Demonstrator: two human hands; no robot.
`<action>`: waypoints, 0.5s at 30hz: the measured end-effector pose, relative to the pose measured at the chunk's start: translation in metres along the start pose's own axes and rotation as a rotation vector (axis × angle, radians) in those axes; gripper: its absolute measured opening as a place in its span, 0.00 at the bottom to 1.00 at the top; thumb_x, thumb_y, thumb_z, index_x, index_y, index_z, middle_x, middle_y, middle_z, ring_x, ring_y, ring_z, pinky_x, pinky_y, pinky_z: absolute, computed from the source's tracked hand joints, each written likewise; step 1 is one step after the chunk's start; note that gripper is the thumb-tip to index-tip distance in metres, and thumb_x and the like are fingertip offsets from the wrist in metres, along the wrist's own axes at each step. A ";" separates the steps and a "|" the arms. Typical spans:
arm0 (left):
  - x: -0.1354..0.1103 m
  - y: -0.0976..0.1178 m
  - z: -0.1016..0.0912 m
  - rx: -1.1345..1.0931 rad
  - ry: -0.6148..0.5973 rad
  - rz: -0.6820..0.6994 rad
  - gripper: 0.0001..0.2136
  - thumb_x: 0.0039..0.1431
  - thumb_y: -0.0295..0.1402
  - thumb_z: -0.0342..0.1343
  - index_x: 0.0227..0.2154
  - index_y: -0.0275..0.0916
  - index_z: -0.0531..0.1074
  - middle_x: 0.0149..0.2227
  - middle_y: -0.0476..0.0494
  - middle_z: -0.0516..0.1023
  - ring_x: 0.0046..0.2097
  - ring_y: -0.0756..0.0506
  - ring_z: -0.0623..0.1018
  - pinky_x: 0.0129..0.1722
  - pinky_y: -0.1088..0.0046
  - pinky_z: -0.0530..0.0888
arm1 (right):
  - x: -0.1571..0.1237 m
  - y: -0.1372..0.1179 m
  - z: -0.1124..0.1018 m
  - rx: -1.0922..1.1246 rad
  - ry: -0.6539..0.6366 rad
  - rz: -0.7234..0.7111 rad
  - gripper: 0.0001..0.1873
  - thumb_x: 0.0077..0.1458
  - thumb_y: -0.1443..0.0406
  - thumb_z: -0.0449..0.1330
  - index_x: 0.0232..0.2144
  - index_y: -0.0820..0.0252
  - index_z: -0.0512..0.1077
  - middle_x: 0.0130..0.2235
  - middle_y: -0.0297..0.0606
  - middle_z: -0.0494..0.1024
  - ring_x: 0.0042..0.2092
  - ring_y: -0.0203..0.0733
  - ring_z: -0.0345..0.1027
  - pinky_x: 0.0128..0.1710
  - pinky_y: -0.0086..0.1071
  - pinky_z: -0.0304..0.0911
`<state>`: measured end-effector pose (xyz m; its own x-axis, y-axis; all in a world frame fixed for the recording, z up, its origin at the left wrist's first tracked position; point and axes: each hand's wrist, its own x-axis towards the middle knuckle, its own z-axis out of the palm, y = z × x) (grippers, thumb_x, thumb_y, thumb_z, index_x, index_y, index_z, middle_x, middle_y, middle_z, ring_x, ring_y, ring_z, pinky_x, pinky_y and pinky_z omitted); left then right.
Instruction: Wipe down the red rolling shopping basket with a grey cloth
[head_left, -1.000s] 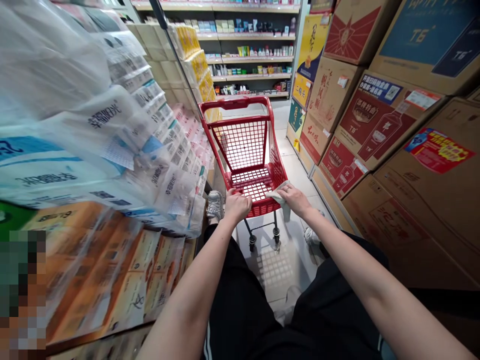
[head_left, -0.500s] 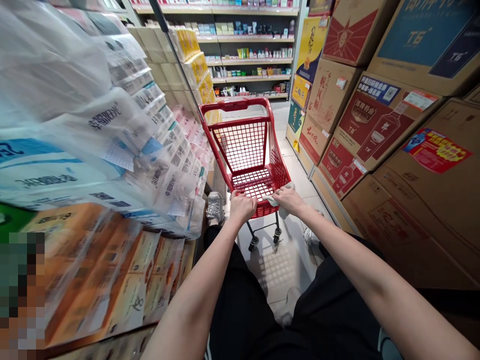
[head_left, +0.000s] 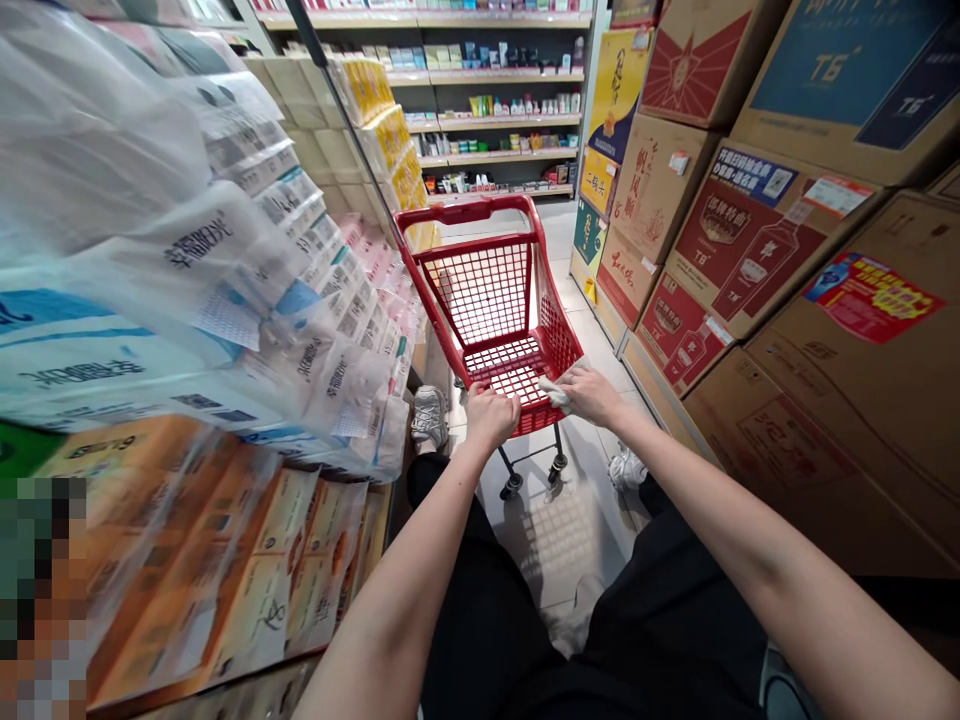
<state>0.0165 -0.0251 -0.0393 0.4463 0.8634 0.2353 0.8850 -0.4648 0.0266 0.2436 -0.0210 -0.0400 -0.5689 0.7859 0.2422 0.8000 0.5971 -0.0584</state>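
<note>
A small red shopping cart [head_left: 491,290] stands in the aisle in front of me, its basket bare inside. My left hand [head_left: 491,415] is closed around the near rim of the cart. My right hand [head_left: 592,393] rests on the right part of that rim, its fingers pressed on a pale cloth [head_left: 556,392] against the red plastic. My knees in black trousers show below, with white shoes on the tiled floor.
Wrapped tissue packs [head_left: 225,280] are stacked high on the left, with orange packs [head_left: 195,570] beneath. Cardboard cartons [head_left: 757,250] are piled along the right. Shelves of small bottles [head_left: 502,100] close the aisle's far end. The tiled floor [head_left: 570,540] runs between.
The cloth under my right hand has slid along the cart's near rim and is now bunched. Both hands and the cart have shifted slightly right and up.
</note>
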 end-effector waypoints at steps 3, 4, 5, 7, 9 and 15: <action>0.000 0.002 -0.001 -0.013 0.003 0.033 0.27 0.66 0.38 0.33 0.26 0.37 0.77 0.30 0.39 0.80 0.37 0.45 0.75 0.57 0.57 0.56 | 0.013 -0.016 0.008 0.036 -0.046 -0.041 0.12 0.57 0.64 0.57 0.40 0.61 0.76 0.37 0.43 0.77 0.41 0.45 0.65 0.44 0.36 0.52; -0.001 0.001 -0.003 -0.028 0.006 0.058 0.26 0.66 0.38 0.34 0.28 0.37 0.77 0.31 0.40 0.80 0.38 0.45 0.74 0.58 0.58 0.56 | 0.015 -0.018 0.010 0.057 -0.050 -0.043 0.12 0.57 0.63 0.57 0.40 0.61 0.76 0.37 0.43 0.78 0.41 0.44 0.66 0.44 0.36 0.52; -0.002 -0.002 -0.004 -0.046 0.015 0.080 0.24 0.66 0.38 0.35 0.30 0.38 0.77 0.33 0.40 0.80 0.40 0.45 0.74 0.59 0.58 0.55 | 0.015 -0.017 0.010 0.083 -0.050 -0.038 0.12 0.57 0.63 0.57 0.40 0.61 0.76 0.37 0.42 0.78 0.41 0.44 0.66 0.44 0.35 0.52; -0.005 -0.009 -0.007 -0.086 0.057 0.096 0.21 0.66 0.37 0.37 0.32 0.39 0.76 0.38 0.41 0.79 0.46 0.44 0.72 0.61 0.56 0.52 | 0.011 -0.010 0.009 0.136 -0.047 -0.011 0.12 0.58 0.62 0.57 0.40 0.60 0.76 0.37 0.41 0.78 0.41 0.43 0.66 0.45 0.35 0.51; -0.004 -0.016 -0.007 -0.119 0.103 0.078 0.19 0.65 0.35 0.38 0.32 0.40 0.76 0.41 0.42 0.77 0.50 0.43 0.70 0.63 0.53 0.49 | 0.004 -0.002 0.004 0.155 -0.049 0.043 0.12 0.58 0.61 0.57 0.41 0.59 0.77 0.38 0.41 0.78 0.41 0.42 0.67 0.46 0.35 0.51; 0.011 -0.018 0.011 -0.211 0.094 0.121 0.18 0.64 0.35 0.43 0.23 0.39 0.74 0.33 0.41 0.73 0.49 0.41 0.67 0.57 0.55 0.63 | 0.006 -0.005 -0.004 0.062 -0.077 0.086 0.12 0.58 0.63 0.56 0.40 0.62 0.76 0.37 0.44 0.78 0.41 0.43 0.68 0.47 0.35 0.52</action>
<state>0.0071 -0.0054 -0.0479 0.5247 0.7814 0.3378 0.7742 -0.6030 0.1925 0.2363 -0.0197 -0.0346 -0.5137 0.8431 0.1591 0.8344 0.5341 -0.1361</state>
